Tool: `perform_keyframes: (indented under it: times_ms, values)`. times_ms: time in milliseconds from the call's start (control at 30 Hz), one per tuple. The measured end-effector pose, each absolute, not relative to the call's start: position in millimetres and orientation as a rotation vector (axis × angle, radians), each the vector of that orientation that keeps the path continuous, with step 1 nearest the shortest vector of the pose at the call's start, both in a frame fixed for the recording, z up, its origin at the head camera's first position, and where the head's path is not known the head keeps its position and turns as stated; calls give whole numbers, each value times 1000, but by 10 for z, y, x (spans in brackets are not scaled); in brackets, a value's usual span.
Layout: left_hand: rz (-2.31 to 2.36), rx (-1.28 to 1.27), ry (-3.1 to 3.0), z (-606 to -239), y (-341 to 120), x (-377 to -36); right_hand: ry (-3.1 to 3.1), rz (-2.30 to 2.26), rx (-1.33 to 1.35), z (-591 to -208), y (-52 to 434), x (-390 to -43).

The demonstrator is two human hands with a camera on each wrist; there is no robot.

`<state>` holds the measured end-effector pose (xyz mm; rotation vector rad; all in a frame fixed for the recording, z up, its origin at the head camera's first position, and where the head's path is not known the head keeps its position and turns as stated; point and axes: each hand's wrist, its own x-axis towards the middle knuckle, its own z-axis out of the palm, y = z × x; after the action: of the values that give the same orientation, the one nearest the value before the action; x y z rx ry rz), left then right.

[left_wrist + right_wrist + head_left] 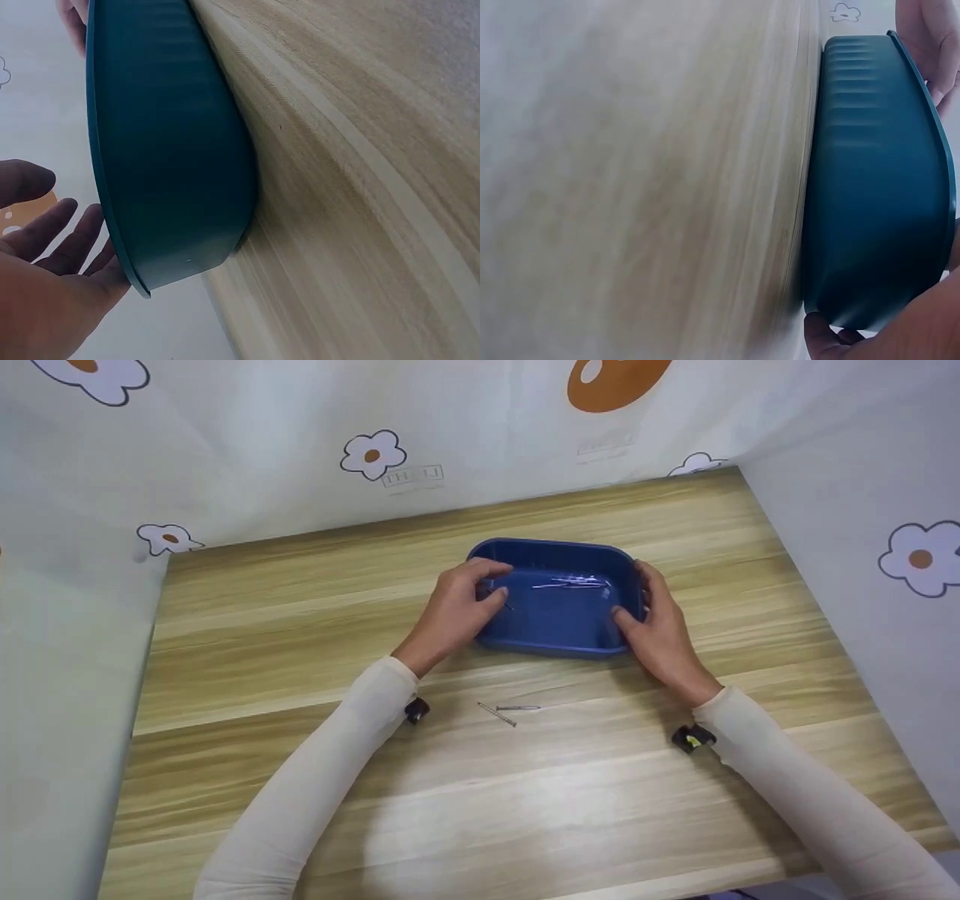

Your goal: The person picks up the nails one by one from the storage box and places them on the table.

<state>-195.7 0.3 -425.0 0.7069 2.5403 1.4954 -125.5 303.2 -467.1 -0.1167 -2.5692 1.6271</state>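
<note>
A blue plastic tray [551,622] sits mid-table with several thin metal pins [571,582] lying inside near its far wall. My left hand [459,606] rests at the tray's left end, its fingers reaching over the rim. In the left wrist view those fingers [56,238] lie loosely extended beside the rim of the tray [172,150], holding nothing that shows. My right hand [656,626] grips the right end, thumb inside and fingers along the outer wall. The right wrist view shows the tray's wall [877,187] with my right hand [907,326] around it.
Two loose pins [508,711] lie on the wooden table [525,802] in front of the tray, between my forearms. A flower-printed cloth screen [375,457] closes off the back and both sides.
</note>
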Motion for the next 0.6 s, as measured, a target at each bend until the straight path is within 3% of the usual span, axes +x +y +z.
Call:
perform_keyframes:
  times_ms: [600]
  values:
    - [1443,745,2557,-4289,70,-1974,-2458,1882,-128,-4650,3080,-1250]
